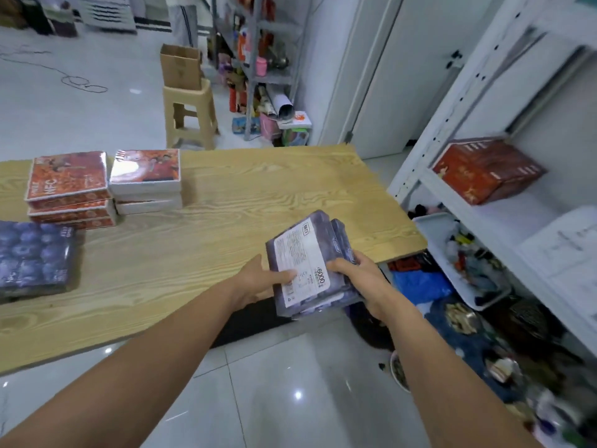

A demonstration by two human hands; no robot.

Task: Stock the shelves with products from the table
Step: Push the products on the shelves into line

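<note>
purple shrink-wrapped packs [307, 266] — a small stack, white label up — are clamped between our hands just over the near right corner of the wooden table [258, 189]: our left hand [258, 282] pinches the left edge and our right hand [358, 273] curls round the right edge. we judge this the carry step, with the load off the table but not yet shelved. the next move calls for a swing right to the white shelf [517, 218], sliding the packs flat onto the bare board beside the red box [487, 169] — red stacks [68, 189] and a blue pack [35, 257] wait on the table.
</note>
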